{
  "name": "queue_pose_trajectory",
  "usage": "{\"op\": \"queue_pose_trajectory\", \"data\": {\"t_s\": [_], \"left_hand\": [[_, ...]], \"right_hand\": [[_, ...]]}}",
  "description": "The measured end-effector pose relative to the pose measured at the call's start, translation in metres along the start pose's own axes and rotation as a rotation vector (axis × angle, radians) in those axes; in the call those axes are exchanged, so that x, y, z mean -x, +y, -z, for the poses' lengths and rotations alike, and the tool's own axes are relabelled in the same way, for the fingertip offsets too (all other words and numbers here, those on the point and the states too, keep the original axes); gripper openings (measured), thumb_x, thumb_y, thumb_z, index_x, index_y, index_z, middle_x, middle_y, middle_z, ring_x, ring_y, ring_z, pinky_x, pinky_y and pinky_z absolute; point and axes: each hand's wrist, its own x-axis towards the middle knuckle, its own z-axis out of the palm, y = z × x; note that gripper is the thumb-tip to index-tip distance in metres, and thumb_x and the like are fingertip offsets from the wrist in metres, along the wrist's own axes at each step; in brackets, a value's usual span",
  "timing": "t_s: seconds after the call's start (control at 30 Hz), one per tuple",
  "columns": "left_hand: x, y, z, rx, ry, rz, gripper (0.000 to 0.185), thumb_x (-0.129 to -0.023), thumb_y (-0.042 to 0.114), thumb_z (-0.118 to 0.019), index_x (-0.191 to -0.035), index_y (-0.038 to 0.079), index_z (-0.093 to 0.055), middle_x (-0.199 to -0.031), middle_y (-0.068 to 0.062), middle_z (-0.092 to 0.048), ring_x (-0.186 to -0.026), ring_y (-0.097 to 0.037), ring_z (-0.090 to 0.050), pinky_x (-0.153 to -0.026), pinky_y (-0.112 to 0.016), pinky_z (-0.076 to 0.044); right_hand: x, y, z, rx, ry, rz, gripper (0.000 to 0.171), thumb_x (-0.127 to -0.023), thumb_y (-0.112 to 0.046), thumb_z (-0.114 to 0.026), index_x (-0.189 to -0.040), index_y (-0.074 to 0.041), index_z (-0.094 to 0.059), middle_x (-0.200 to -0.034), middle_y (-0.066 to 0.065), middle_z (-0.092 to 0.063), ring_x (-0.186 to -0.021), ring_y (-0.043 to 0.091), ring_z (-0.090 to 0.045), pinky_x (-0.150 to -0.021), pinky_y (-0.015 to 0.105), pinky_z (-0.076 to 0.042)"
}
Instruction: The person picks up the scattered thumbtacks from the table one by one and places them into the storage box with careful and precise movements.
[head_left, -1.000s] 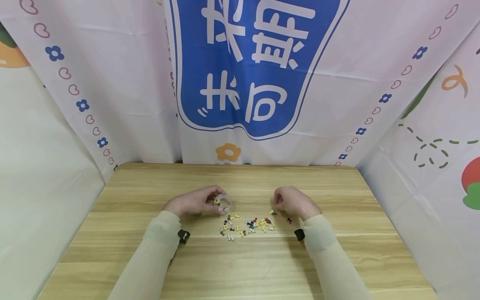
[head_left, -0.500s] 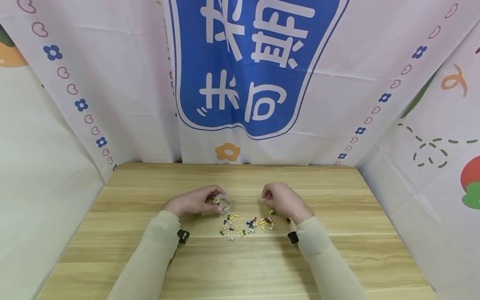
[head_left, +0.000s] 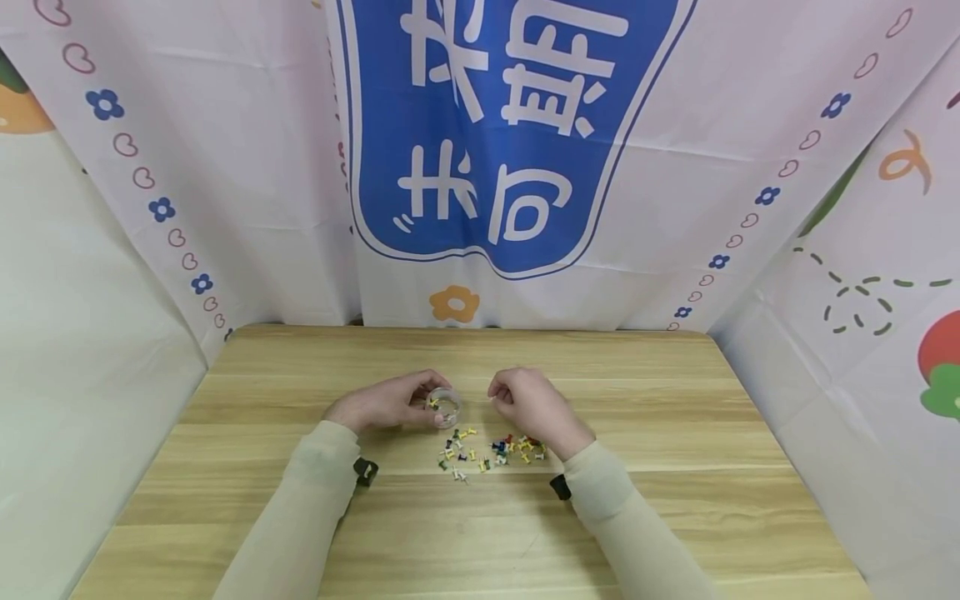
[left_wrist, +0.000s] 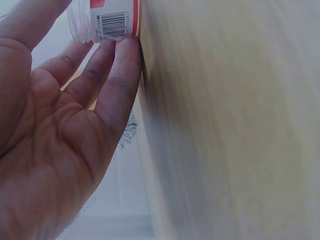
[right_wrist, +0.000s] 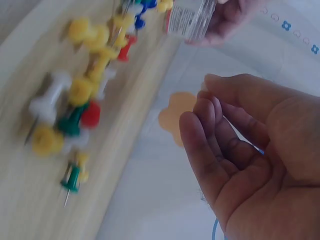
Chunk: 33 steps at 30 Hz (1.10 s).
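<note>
My left hand (head_left: 390,403) holds a small clear plastic jar (head_left: 454,417), thumb on the near side and fingers behind it. The jar's mouth is up and some push pins show inside. In the left wrist view the jar (left_wrist: 114,22) has a barcode label and screw threads, and stands on the table. My right hand (head_left: 531,407) is a little to the right of the jar, above the table. Its thumb and fingertips pinch what looks like a white push pin, mostly hidden. Loose push pins (head_left: 457,454) in yellow, white, green, red and blue lie in front of both hands.
The wooden table (head_left: 480,533) extends around the hands. A printed white curtain (head_left: 285,167) hangs behind its far edge, with more cloth at both sides. Scattered pins (right_wrist: 95,60) lie under the right hand, some with points sticking out sideways.
My right hand has moved left, from beyond the right end of the pins towards the jar. The left hand and jar have stayed in place.
</note>
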Motion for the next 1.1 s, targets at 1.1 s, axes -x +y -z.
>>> {"op": "queue_pose_trajectory", "data": {"t_s": [1.1], "left_hand": [[-0.001,-0.002,0.001,-0.011,-0.001,-0.022,0.052,-0.111,0.032,-0.085,-0.156,0.015,-0.063,-0.159,-0.014,-0.069,-0.153,-0.039,-0.062,-0.134,-0.067,-0.047]], "right_hand": [[-0.021,-0.039,-0.041,0.015,0.003,0.084,0.016,-0.107,-0.006,-0.085,-0.123,-0.006,-0.085,-0.119,0.009,-0.086,-0.107,0.021,-0.082,-0.094,0.028,-0.07]]}}
